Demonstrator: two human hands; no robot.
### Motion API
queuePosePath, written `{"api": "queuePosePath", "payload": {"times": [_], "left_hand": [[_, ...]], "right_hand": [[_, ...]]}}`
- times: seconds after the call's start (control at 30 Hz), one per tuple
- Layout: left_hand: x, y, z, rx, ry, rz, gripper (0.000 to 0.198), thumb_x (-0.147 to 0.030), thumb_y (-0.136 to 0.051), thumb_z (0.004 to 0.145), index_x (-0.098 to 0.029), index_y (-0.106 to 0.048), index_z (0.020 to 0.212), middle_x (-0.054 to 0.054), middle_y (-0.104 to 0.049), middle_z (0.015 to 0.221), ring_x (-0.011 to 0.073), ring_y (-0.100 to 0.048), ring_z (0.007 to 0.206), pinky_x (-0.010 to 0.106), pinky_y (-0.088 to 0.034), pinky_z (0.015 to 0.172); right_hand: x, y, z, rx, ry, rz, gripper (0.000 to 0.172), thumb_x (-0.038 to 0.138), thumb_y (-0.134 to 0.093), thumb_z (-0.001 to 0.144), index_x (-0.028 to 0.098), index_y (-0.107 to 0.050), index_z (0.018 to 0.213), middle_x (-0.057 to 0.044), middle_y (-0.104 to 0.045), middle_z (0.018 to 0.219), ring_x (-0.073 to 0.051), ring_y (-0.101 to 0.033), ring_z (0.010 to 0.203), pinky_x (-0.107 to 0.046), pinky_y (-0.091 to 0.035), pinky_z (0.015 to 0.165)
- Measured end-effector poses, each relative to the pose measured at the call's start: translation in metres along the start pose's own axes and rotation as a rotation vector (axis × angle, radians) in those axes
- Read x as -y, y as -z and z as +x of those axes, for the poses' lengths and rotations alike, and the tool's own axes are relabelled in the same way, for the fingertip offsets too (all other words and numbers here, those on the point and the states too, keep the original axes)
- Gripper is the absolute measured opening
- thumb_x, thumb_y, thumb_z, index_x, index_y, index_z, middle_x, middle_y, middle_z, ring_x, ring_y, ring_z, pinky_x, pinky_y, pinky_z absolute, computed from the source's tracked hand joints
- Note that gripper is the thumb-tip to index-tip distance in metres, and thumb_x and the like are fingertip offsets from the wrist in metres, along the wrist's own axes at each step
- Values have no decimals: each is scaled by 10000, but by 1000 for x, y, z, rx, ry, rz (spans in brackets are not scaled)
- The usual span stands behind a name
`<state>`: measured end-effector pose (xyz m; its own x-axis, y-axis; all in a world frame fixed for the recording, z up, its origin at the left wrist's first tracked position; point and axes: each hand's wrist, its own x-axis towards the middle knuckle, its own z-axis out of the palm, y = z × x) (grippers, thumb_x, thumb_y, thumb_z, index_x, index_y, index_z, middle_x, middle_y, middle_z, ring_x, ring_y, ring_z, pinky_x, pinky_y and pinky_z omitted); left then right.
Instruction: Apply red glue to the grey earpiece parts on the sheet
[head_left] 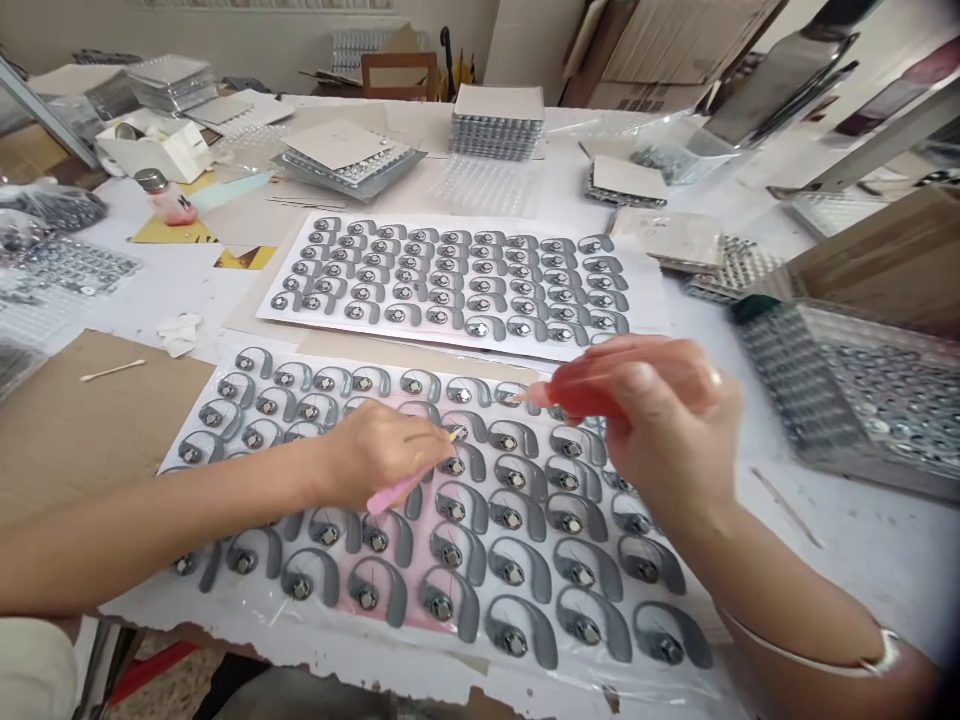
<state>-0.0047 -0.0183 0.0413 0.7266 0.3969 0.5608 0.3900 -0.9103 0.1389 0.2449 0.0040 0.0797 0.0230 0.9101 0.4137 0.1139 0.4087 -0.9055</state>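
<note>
A white sheet [225,590] near me carries rows of grey hook-shaped earpiece parts [517,505], each with a small round metal disc. My left hand [379,452] is closed on a thin pink tool [397,488] whose tip touches a part in the middle of the sheet. My right hand [660,415] is closed round a small red squeeze bottle [581,395] with its nozzle pointing left over the upper rows. A bracelet sits on my right wrist.
A second sheet of the same grey parts [457,285] lies farther back. Clear blister trays [847,390] stand at the right, stacked trays [496,125] and cardboard at the back. A brown board [67,420] with a cotton swab [112,370] lies at the left.
</note>
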Motion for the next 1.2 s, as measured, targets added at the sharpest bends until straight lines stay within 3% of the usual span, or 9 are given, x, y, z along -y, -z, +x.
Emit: {"api": "queuePosePath", "payload": {"times": [0.13,0.23,0.37,0.7,0.9,1.2], "left_hand": [[-14,-1,-1,-25,-71,107,116,-76,-506,865,-84,-619,894,82,-723,834,112,-676,654,204,-587,576],[-16,-4,1,25,-68,136,146,-67,-480,868,-72,-626,857,93,-712,801,127,-669,642,228,-589,573],[-17,-6,3,2,-75,177,163,-58,-486,856,-81,-629,781,79,-693,722,138,-642,578,227,-544,479],[-24,-12,-5,95,-172,293,120,-75,-526,780,-82,-626,714,163,-700,792,149,-570,473,254,-458,367],[-25,-5,0,29,-171,286,114,-72,-537,779,-86,-630,714,149,-708,809,131,-572,482,234,-441,379],[-28,-7,2,21,-145,278,78,-72,-548,782,-73,-604,728,153,-693,755,149,-583,484,247,-449,374]], "right_hand": [[-2,-18,-11,59,226,-189,189,404,-707,753,224,-652,771,-11,-630,695,-143,-585,596,-294,-469,515],[-8,-23,-16,98,319,-278,181,370,-713,743,220,-633,806,-13,-618,697,-147,-572,602,-303,-470,535],[-16,-26,-20,131,384,-299,171,343,-707,748,218,-617,823,-12,-613,707,-142,-563,602,-299,-472,535],[-22,-29,-23,175,369,-353,132,328,-679,775,229,-607,823,-7,-602,674,-146,-542,562,-310,-466,503],[-26,-27,-25,136,374,-310,159,327,-702,752,223,-626,845,-26,-610,708,-163,-553,598,-322,-462,504],[-29,-24,-27,141,358,-279,179,312,-715,730,228,-631,865,-36,-611,726,-172,-549,598,-340,-470,505]]}}
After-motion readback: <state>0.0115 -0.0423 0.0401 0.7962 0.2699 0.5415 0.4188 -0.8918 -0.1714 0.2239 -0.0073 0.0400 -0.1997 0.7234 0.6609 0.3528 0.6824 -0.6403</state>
